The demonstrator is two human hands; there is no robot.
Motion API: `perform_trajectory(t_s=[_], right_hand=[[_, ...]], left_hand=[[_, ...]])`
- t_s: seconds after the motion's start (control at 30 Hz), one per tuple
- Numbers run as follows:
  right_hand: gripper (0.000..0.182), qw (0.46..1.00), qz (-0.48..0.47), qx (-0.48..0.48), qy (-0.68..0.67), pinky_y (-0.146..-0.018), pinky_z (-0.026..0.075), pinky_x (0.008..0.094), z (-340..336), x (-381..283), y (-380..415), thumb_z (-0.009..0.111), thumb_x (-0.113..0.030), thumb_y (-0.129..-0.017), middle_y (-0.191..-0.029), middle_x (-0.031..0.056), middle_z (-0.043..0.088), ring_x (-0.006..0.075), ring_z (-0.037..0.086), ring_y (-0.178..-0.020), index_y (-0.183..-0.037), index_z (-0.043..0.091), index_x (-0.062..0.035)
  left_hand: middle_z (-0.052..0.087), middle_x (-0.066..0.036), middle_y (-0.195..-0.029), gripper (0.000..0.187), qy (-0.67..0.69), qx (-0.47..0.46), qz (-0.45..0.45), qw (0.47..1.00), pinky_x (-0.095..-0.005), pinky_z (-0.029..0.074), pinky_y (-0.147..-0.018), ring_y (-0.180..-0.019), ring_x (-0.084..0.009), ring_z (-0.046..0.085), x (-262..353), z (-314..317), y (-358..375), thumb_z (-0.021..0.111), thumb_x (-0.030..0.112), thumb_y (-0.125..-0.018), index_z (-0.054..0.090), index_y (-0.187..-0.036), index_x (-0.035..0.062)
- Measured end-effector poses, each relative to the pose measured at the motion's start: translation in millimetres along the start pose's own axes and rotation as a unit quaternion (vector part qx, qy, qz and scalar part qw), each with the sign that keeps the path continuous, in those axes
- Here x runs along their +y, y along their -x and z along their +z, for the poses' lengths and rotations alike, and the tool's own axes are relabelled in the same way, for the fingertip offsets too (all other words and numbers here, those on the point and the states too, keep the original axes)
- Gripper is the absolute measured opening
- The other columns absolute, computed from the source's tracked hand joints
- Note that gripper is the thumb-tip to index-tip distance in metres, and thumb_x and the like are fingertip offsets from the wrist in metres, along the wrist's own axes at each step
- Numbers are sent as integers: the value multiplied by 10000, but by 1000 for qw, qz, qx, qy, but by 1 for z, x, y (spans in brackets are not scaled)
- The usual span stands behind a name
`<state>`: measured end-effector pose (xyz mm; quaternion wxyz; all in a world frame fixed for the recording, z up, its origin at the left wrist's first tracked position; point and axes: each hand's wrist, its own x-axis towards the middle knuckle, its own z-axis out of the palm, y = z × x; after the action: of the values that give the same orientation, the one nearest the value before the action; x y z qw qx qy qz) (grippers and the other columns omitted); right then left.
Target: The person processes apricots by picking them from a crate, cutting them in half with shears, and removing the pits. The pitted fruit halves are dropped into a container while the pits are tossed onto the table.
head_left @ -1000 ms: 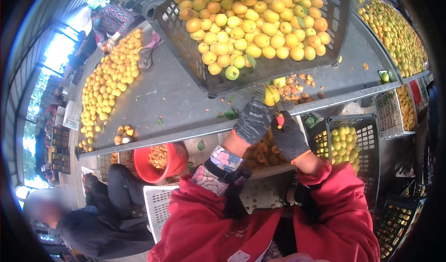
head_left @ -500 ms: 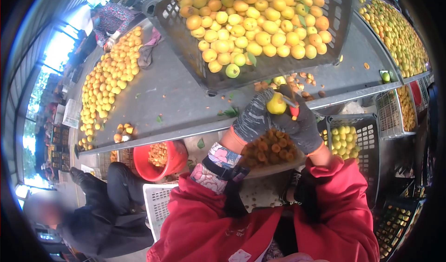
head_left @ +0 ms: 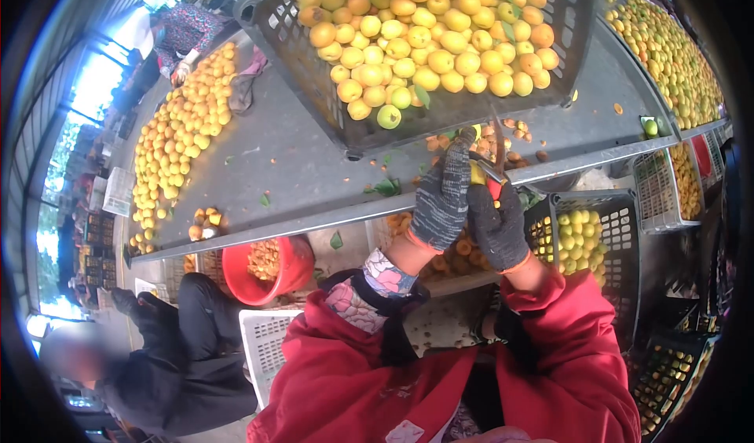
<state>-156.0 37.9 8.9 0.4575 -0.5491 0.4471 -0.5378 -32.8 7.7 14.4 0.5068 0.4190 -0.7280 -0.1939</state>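
Observation:
Both my hands wear dark grey knit gloves and meet over the near edge of the metal table. My left hand (head_left: 442, 201) has its fingers pointing up and closed around a yellow fruit (head_left: 477, 173), mostly hidden between the gloves. My right hand (head_left: 500, 227) is closed on a small cutting tool (head_left: 494, 188) with a red handle and a thin metal blade, which points up towards the table. The tool's metal part is against or very near the fruit. Orange fruit pieces (head_left: 518, 133) lie on the table just beyond my fingers.
A black crate (head_left: 306, 101) of yellow fruit stands tilted on the table (head_left: 267, 168). Loose fruit (head_left: 177, 144) is piled left. Below are a red bucket (head_left: 236, 274), a box of cut fruit (head_left: 463, 256) and another black crate (head_left: 624, 239). A person in dark clothes (head_left: 173, 372) sits left.
The fruit, whole and in plain sight earlier, is now mostly covered. My left hand has straightened upward and moved right a little; my right hand has turned more upright with the tool.

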Motion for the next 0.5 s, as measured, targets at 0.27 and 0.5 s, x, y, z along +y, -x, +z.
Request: perform_trajectory(t_s=[0.27, 0.5], right_hand=[[283, 982, 106, 37, -149, -567, 448, 251, 12, -24, 6, 574, -199, -1001, -841, 21, 643, 88, 580, -675, -1216, 589, -14], [294, 908, 228, -4, -351, -437, 360, 198, 9, -25, 0, 583, -225, -997, -706, -67, 522, 28, 461, -516, -1246, 562, -71]], left_hand=[[661, -207, -1168, 460, 167, 42, -143, 975, -401, 476, -945, -1075, -329, 638, 14, 2, -6, 369, 328, -1047, 608, -1241, -13], [659, -203, -1155, 455, 125, 16, -114, 985, -405, 480, -948, -1058, -329, 639, 6, -3, -7, 402, 330, -1039, 583, -1258, -26]])
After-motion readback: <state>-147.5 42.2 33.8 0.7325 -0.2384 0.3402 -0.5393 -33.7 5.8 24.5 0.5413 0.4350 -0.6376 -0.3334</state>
